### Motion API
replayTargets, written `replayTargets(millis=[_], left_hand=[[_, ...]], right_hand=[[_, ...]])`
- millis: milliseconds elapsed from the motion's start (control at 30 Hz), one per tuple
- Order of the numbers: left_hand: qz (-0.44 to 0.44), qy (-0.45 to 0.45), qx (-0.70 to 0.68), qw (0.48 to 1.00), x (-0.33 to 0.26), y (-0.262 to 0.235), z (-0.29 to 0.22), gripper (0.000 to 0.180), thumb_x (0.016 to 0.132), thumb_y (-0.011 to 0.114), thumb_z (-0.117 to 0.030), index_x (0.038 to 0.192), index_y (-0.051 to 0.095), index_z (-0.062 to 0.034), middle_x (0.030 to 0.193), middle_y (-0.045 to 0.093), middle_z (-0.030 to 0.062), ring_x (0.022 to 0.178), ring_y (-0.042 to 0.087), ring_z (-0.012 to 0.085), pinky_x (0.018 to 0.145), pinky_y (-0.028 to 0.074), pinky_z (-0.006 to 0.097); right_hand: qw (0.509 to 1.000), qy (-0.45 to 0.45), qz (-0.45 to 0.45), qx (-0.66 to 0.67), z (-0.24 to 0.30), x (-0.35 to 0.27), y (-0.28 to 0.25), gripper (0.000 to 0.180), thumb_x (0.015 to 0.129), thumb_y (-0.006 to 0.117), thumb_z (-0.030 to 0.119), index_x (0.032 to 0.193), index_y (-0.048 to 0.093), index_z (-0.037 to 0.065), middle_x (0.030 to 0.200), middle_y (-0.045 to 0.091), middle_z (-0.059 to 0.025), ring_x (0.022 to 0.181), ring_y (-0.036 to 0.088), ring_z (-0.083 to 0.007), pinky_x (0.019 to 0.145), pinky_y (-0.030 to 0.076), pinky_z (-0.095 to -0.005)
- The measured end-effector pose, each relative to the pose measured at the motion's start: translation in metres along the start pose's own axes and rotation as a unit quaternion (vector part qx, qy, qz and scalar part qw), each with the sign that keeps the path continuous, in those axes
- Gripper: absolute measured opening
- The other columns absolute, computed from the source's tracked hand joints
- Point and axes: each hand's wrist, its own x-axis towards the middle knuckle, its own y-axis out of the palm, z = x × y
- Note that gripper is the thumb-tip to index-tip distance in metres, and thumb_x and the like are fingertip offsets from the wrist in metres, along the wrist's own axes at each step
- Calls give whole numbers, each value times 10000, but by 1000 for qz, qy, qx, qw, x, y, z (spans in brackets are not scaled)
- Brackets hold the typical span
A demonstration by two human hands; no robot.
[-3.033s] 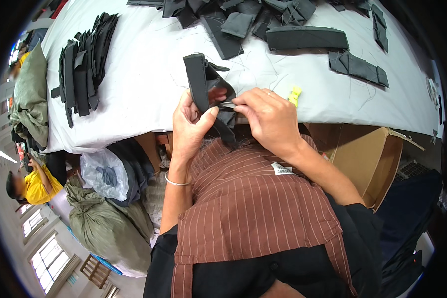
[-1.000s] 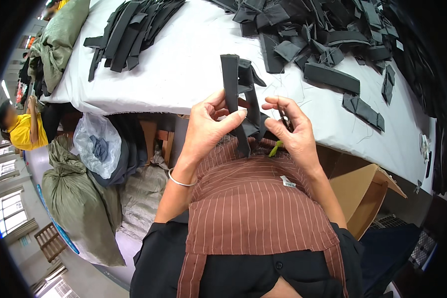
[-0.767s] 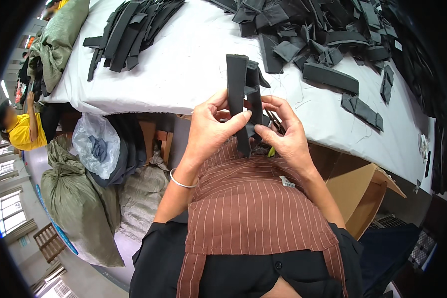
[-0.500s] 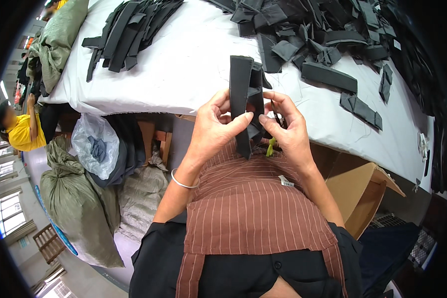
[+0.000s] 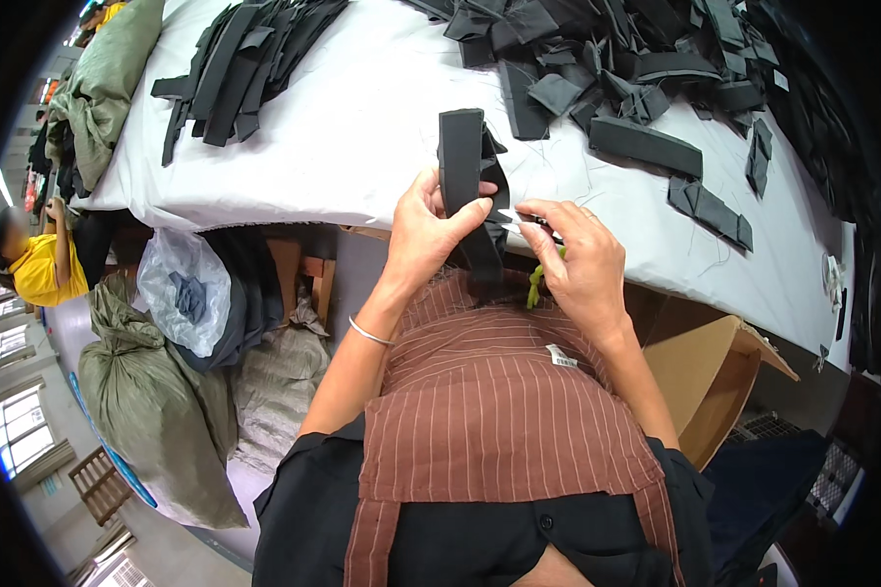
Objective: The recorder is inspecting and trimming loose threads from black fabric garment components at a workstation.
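Note:
A black fabric strip, folded and layered, is upright in front of my body at the table's near edge. My left hand pinches it between thumb and fingers around its middle. Beside it, my right hand is closed on small thread snips. Their pale blades point left at the strip's right edge and stand apart; whether they touch the cloth I cannot tell. A yellow-green cord hangs below the right hand. Most of the snips' handle is hidden by the fingers.
A white-covered table bears a row of black strips at left and a heap of black pieces at right. Below are a cardboard box, tied sacks and a plastic bag. A person in yellow is far left.
My right hand has drawn off the cloth and turned, so the snips' blades now show at the strip. The left hand still holds the strip, shifted slightly left.

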Motion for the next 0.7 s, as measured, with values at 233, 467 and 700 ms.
replayTargets(millis=[233,467,700], left_hand=[[3,4,-14,1000,5,-2,14,348,818,663,-56,1115,500,24,1080,639,111,927,604,111,805,508,247],[9,-4,-2,1000,6,1,13,346,817,664,-47,1109,493,24,1090,635,119,938,604,116,811,507,246],[-5,1,-23,1000,4,-6,8,366,833,614,-45,1170,497,39,1106,627,165,1013,605,194,938,463,319]], right_hand=[[991,-26,19,-130,1,1,8,198,784,681,205,977,669,164,765,559,-18,719,572,-201,612,426,-337],[977,-26,58,-204,3,3,14,259,756,614,121,987,686,213,766,534,-47,736,583,-215,602,442,-345],[978,-12,40,-203,5,5,6,380,766,585,30,1045,699,262,740,489,-48,684,555,-203,597,449,-308]])
